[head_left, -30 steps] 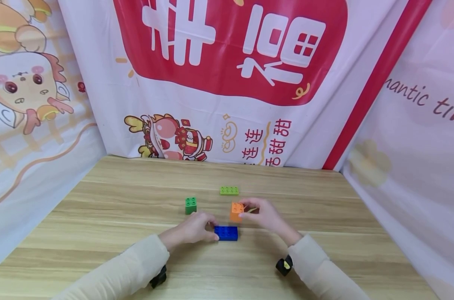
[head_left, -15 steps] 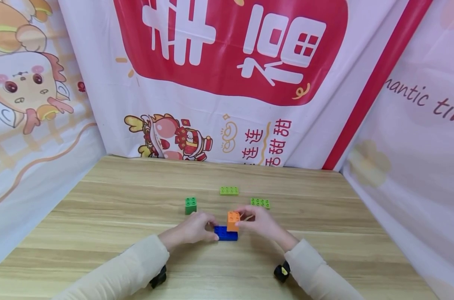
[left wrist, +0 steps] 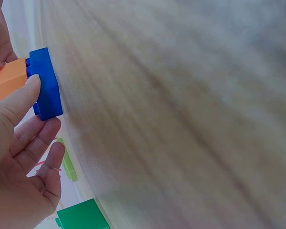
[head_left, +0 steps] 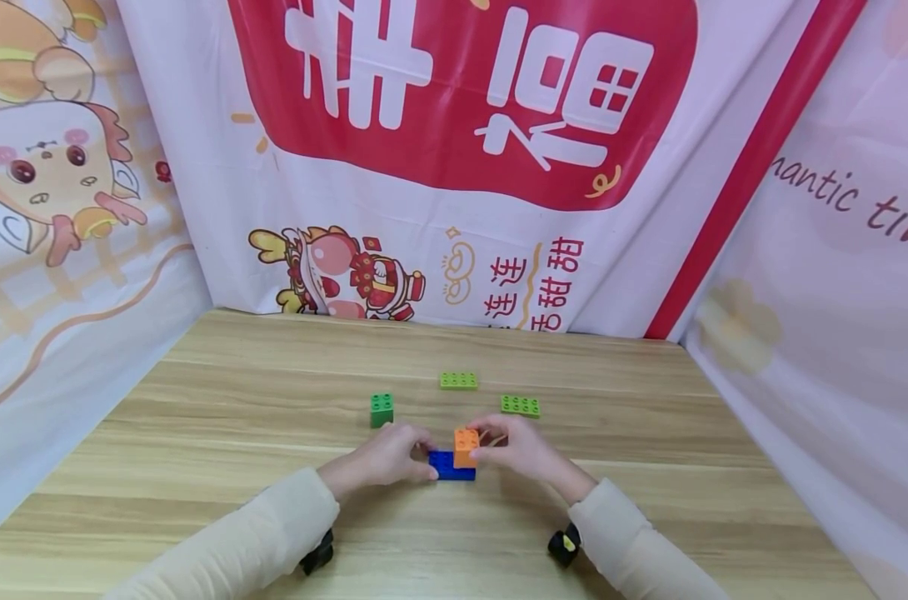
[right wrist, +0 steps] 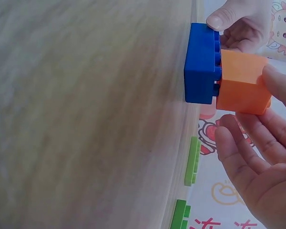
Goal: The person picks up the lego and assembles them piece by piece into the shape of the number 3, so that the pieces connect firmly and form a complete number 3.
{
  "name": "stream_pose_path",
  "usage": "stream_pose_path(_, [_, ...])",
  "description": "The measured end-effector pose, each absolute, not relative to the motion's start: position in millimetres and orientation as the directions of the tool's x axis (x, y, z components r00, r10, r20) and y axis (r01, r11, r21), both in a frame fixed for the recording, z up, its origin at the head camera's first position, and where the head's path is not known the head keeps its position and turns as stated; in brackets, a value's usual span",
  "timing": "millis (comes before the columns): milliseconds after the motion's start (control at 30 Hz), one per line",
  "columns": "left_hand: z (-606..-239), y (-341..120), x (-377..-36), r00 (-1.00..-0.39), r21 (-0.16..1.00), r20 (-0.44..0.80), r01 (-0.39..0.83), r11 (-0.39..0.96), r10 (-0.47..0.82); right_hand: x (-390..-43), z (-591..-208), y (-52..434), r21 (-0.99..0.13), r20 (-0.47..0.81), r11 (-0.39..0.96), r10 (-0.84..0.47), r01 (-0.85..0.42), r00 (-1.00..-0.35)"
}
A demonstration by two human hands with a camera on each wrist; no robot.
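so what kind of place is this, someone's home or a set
Probably a staged tabletop booth, not a home: a wooden table walled on three sides by printed festive banners, with only toy bricks like the blue brick laid out.

Five bricks: one blue brick, one orange brick, three green bricks.

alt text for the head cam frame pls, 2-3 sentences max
A person's right hand holds an orange brick on the right end of a blue brick, which the left hand steadies on a wooden table. A dark green brick and two flat light green bricks lie behind, before printed red-and-white backdrops.
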State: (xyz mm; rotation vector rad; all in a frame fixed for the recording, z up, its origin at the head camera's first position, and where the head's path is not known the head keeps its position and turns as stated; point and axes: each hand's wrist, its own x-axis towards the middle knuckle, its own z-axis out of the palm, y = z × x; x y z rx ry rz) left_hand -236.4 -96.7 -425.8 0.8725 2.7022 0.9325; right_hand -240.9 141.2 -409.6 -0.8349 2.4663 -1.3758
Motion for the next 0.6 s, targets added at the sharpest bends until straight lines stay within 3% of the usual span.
stream_pose_path(600, [-425.2,-95.5,-236.5,-0.823,0.598,0.038,0.474,0.646,0.567,-240.8,-409.0,141.7,-0.818,0.07,0.422,-0.602,-0.391,-0.796])
